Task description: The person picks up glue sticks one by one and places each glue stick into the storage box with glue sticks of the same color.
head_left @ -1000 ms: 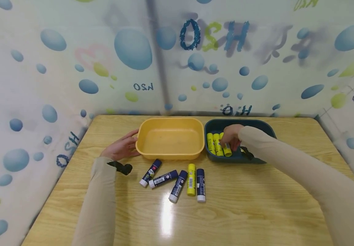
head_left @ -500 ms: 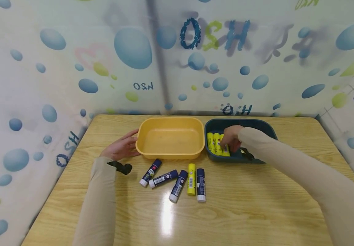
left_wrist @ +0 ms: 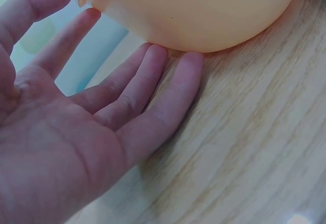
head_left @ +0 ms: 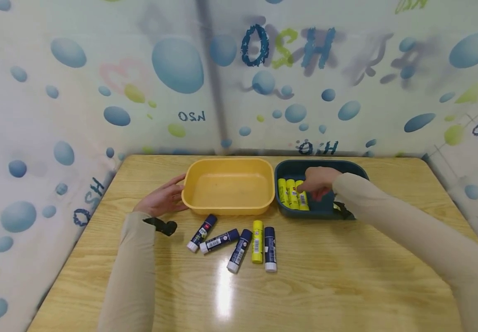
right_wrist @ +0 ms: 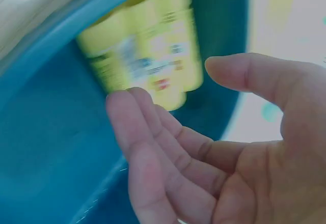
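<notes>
My left hand (head_left: 164, 197) rests its fingertips against the left wall of a yellow-orange plastic bin (head_left: 228, 211); in the left wrist view its fingers (left_wrist: 168, 94) are extended along the bin's side. My right hand (head_left: 319, 180) is over a dark blue bin (head_left: 321, 214). Three yellow glue sticks (head_left: 292, 193) lie side by side at that bin's left end. In the right wrist view, thumb and fingers (right_wrist: 142, 127) are spread apart beside the sticks, with nothing held between them.
On the wooden table (head_left: 326, 276), in front of the bins, lie several navy glue sticks with white caps (head_left: 239, 251) and one yellow glue stick (head_left: 257, 242). A patterned wall covering (head_left: 239, 92) stands behind the table.
My right hand has let go of the rightmost yellow glue stick and shifted slightly right. That stick now lies straighter against the other two. My left hand stays at the yellow-orange bin.
</notes>
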Demonstrator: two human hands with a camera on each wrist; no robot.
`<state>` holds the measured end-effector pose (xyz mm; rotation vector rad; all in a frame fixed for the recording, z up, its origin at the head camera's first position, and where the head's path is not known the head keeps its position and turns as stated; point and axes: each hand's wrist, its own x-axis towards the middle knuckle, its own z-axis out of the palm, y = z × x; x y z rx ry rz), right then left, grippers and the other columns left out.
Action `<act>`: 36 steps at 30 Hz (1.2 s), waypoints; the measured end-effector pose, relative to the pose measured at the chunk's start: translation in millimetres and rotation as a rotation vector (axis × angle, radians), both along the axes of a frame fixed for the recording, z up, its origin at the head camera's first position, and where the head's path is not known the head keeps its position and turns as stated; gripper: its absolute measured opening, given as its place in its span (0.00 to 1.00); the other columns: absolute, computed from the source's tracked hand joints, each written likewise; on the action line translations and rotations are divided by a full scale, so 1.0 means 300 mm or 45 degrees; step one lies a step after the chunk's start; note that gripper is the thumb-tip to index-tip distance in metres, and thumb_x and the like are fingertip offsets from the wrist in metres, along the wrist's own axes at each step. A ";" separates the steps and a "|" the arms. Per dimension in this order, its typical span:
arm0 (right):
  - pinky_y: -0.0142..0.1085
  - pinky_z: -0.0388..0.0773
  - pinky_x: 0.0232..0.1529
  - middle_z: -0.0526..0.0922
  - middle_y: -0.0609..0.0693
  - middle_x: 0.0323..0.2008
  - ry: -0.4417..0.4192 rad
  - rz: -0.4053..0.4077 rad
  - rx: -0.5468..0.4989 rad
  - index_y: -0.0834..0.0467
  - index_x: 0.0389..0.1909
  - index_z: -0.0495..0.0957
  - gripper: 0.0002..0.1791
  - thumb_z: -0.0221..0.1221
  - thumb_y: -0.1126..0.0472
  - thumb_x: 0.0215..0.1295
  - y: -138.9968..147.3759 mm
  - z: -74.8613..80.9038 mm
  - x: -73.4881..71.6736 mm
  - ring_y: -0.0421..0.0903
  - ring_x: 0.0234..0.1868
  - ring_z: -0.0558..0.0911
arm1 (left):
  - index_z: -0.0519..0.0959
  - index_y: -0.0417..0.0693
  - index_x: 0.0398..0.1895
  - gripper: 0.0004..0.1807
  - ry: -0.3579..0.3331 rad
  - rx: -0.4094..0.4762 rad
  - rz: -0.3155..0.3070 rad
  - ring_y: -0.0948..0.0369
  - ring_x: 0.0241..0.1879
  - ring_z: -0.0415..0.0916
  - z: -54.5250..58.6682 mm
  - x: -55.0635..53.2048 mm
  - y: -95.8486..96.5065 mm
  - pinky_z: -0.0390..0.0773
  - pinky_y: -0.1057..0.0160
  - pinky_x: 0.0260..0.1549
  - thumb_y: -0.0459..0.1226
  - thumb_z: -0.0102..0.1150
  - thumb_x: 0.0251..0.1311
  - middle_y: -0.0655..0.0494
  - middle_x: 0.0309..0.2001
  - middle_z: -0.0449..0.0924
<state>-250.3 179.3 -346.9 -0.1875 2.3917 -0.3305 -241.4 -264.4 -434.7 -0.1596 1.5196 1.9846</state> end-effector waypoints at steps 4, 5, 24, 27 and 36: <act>0.36 0.78 0.32 0.83 0.52 0.26 0.037 0.052 -0.128 0.65 0.31 0.81 0.21 0.54 0.49 0.70 0.014 0.046 0.038 0.45 0.26 0.81 | 0.46 0.64 0.77 0.33 -0.011 -0.001 0.007 0.50 0.66 0.56 0.004 -0.004 0.000 0.60 0.43 0.63 0.39 0.43 0.75 0.49 0.74 0.45; 0.36 0.77 0.32 0.82 0.51 0.26 0.040 0.058 -0.157 0.65 0.32 0.80 0.21 0.54 0.50 0.70 0.016 0.055 0.049 0.44 0.27 0.81 | 0.46 0.64 0.77 0.32 -0.011 0.001 0.005 0.51 0.66 0.56 0.005 -0.005 0.000 0.59 0.43 0.63 0.39 0.43 0.75 0.49 0.74 0.45; 0.36 0.67 0.28 0.76 0.47 0.25 0.237 0.217 -0.330 0.56 0.30 0.76 0.10 0.64 0.53 0.61 -0.047 0.050 0.239 0.44 0.26 0.73 | 0.46 0.64 0.78 0.33 0.006 -0.012 -0.006 0.57 0.59 0.66 -0.004 -0.005 -0.005 0.65 0.45 0.60 0.39 0.43 0.75 0.50 0.73 0.50; 0.36 0.67 0.28 0.75 0.47 0.25 0.263 0.240 -0.383 0.55 0.30 0.76 0.09 0.64 0.55 0.60 -0.062 0.044 0.261 0.44 0.27 0.72 | 0.46 0.64 0.77 0.33 -0.001 -0.009 0.005 0.57 0.58 0.68 -0.009 -0.003 -0.007 0.65 0.45 0.60 0.40 0.45 0.74 0.51 0.73 0.49; 0.34 0.70 0.30 0.74 0.45 0.25 0.207 0.365 -0.533 0.56 0.32 0.76 0.07 0.65 0.63 0.58 -0.106 -0.003 0.303 0.42 0.28 0.72 | 0.45 0.63 0.78 0.32 0.024 -0.010 -0.013 0.57 0.59 0.66 -0.008 0.001 -0.004 0.63 0.45 0.62 0.39 0.41 0.76 0.49 0.74 0.47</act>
